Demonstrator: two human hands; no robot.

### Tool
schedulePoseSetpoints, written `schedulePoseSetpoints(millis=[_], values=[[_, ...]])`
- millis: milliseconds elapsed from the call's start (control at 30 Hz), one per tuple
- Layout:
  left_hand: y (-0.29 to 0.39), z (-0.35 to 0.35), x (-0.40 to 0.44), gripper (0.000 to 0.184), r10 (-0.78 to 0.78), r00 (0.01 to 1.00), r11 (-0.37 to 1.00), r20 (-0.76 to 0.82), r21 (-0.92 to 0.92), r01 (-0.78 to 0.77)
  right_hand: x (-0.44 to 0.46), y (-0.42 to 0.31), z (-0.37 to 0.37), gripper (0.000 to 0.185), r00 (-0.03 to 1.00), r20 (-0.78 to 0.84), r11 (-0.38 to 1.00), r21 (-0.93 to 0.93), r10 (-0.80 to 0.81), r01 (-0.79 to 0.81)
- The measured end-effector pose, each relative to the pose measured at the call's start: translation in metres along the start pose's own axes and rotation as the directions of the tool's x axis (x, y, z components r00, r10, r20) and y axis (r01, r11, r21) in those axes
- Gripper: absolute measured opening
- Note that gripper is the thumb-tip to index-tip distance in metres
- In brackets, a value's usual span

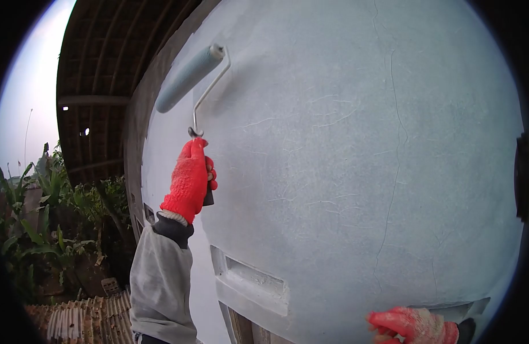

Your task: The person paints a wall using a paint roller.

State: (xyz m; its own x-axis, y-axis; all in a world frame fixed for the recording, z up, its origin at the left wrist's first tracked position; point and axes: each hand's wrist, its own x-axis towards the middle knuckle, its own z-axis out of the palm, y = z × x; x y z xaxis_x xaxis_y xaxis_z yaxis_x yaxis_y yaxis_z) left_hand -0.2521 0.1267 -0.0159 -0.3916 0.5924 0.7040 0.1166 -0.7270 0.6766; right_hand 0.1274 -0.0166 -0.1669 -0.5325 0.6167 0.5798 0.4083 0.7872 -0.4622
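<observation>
My left hand (191,178), in a red knitted glove with a pale cuff, is raised and wrapped around the dark handle of a paint roller (190,80). The roller's long pale grey-blue sleeve slants up to the right on a bent metal frame, in front of the white wall (310,172). Whether the sleeve touches the wall, I cannot tell. My right hand (413,324), in a red glove with whitish smears, is low at the right near the wall. Its fingers are loosely bent and somewhat apart, with nothing visible in them; the frame's bottom edge cuts off part of it.
Thin cracks and wrinkles run over the wall. A recessed vent slot (256,278) sits low in it, above a brown wooden frame (241,327). A dark roof overhang (104,57), green plants (41,218) and corrugated roofing sheets (75,321) lie to the left.
</observation>
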Motion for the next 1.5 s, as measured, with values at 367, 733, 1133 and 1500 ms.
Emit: schedulePoseSetpoints(millis=[367, 733, 1133, 1500], values=[[0.085, 0.145, -0.073, 0.025, 0.18, 0.923, 0.935, 0.341, -0.351, -0.052, 0.147, -0.05, 0.002, 0.066, 0.896, -0.395, 0.978, -0.126, -0.203, 0.165], [0.13, 0.218, -0.066, 0.05, 0.809, 0.445, 0.537, 0.385, -0.175, -0.825, 0.139, -0.059, -0.086, 0.072, 0.741, -0.654, 0.965, 0.059, -0.154, 0.254], [0.216, 0.278, -0.075, 0.032, 0.917, 0.234, 0.151, 0.324, 0.261, -0.954, 0.152, -0.09, -0.251, 0.026, 0.434, -0.518, 0.561, -0.827, -0.737, -0.035], [0.13, 0.221, -0.19, 0.034, 0.58, 0.755, 0.792, 0.306, 0.004, -0.61, 0.142, -0.176, -0.355, 0.014, 0.786, -0.201, -0.423, -0.751, -0.584, -0.507]])
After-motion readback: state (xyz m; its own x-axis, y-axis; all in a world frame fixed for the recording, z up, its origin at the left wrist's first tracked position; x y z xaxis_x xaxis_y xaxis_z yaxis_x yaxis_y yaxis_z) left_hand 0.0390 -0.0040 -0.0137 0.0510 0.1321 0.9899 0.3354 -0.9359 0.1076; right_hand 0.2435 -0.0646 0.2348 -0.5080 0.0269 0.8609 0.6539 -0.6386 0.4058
